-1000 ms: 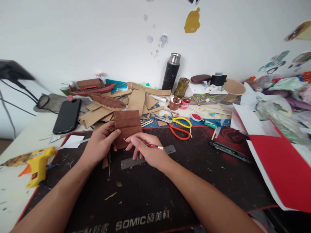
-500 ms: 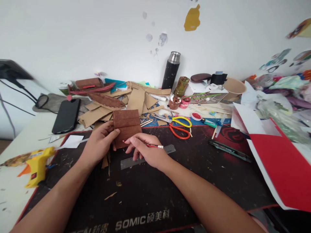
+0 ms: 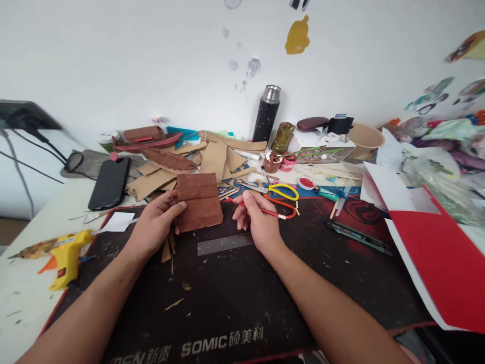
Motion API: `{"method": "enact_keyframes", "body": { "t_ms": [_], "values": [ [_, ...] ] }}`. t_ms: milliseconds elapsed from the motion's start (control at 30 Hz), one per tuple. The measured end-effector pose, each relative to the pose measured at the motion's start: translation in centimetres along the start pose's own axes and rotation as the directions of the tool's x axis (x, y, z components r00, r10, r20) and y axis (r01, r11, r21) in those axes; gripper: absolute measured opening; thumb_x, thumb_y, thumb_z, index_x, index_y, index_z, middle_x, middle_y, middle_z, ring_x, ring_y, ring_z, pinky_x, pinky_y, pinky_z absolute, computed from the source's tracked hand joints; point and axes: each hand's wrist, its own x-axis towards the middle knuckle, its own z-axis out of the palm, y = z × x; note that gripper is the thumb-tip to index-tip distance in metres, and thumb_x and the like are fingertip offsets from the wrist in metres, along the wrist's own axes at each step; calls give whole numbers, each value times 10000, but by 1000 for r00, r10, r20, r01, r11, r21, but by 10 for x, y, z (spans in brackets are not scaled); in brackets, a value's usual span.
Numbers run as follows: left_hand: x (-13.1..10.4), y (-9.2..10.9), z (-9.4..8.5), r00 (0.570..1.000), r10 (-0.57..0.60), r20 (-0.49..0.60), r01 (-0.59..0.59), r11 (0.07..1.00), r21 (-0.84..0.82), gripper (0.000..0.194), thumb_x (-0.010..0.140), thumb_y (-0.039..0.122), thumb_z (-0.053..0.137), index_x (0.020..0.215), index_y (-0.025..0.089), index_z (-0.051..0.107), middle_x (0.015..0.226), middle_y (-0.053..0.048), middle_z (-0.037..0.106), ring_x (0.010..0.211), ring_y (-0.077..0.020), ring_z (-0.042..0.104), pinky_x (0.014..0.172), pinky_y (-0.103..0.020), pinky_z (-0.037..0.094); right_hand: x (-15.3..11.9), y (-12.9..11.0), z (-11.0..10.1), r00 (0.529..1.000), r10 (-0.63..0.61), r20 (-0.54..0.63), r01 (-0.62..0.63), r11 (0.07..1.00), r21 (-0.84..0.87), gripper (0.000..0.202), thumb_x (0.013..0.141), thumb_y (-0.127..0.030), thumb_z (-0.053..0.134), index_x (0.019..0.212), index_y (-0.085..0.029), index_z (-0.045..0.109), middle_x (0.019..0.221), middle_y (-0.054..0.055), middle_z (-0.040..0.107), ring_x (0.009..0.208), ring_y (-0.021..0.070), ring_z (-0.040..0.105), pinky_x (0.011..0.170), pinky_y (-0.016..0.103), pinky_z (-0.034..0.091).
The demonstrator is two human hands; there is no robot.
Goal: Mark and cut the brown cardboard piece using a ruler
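Note:
A brown rectangular piece [image 3: 200, 202] with horizontal creases is held up at its left edge by my left hand [image 3: 161, 217], thumb on its front. To the right of the piece, apart from it, my right hand [image 3: 259, 220] holds a thin red pencil [image 3: 271, 213] with a pale end. The pencil's other end points left toward the brown piece. Beneath my right hand lies a clear ruler [image 3: 223, 244] on the dark mat [image 3: 212, 298]. Scissors [image 3: 282, 192] with yellow and orange handles rest just behind my right hand.
Cardboard scraps [image 3: 214, 159] are piled behind my hands. A yellow glue gun [image 3: 68, 258] and a black phone [image 3: 109, 183] lie at the left. A dark cutter [image 3: 358, 236] and red sheet [image 3: 435, 258] are at the right; a black flask [image 3: 267, 115] stands at the back.
My right hand has moved right with the pencil, away from the brown piece, and more of that piece shows. My left hand still holds it in nearly the same place.

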Motion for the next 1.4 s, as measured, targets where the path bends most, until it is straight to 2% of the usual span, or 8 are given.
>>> {"method": "enact_keyframes", "body": {
  "t_ms": [267, 500, 900, 1033, 1267, 1400],
  "values": [
    [3, -7, -2, 1000, 2, -17, -4, 994, -111, 461, 808, 443, 854, 1191, 190, 820, 990, -63, 822, 557, -139, 538, 375, -222, 394, 4, 1, -1, 1000, 0, -29, 0, 1000, -12, 539, 924, -756, 755, 868, -221, 731, 612, -13, 717, 398, 104, 570, 394, 216, 358],
    [4, -5, 0, 1000, 16, -4, -17, 991, -135, 500, 794, 445, 858, 1219, 185, 817, 958, -63, 807, 564, -148, 552, 386, -228, 385, 8, 1, -2, 999, 22, -41, -22, 1000, 6, 587, 847, -798, 804, 852, -215, 735, 596, -11, 710, 384, 106, 558, 385, 215, 340],
    [2, 4, 4, 999, 31, 7, -30, 992, -120, 447, 802, 465, 819, 1156, 194, 804, 817, -17, 735, 519, -144, 516, 394, -244, 373, 10, 5, -5, 1000, 5, 5, -5, 999, -36, 607, 865, -815, 788, 868, -211, 732, 613, -7, 714, 394, 104, 564, 385, 211, 349],
    [2, 3, 4, 1000, 31, -2, -31, 992, -122, 471, 778, 474, 829, 1156, 195, 802, 853, -31, 758, 535, -152, 538, 397, -245, 372, 10, 6, -5, 1000, 0, 10, 1, 999, -38, 626, 858, -827, 790, 867, -204, 731, 612, -9, 713, 390, 97, 560, 383, 204, 340],
    [3, 1, 3, 999, 33, -10, -34, 991, -126, 474, 743, 485, 875, 1110, 192, 807, 841, -23, 741, 554, -152, 529, 410, -246, 378, 6, 4, -4, 996, -1, 85, 5, 999, -53, 634, 888, -835, 761, 872, -202, 736, 600, -16, 704, 405, 98, 570, 403, 202, 359],
    [3, 0, 3, 999, 36, 3, -35, 993, -116, 504, 753, 498, 881, 1143, 188, 805, 934, -55, 787, 582, -160, 557, 412, -245, 389, 2, 4, -1, 985, 22, 173, -10, 997, -70, 659, 891, -859, 735, 838, -202, 734, 568, -9, 693, 402, 108, 575, 401, 208, 347]
  ]
}}
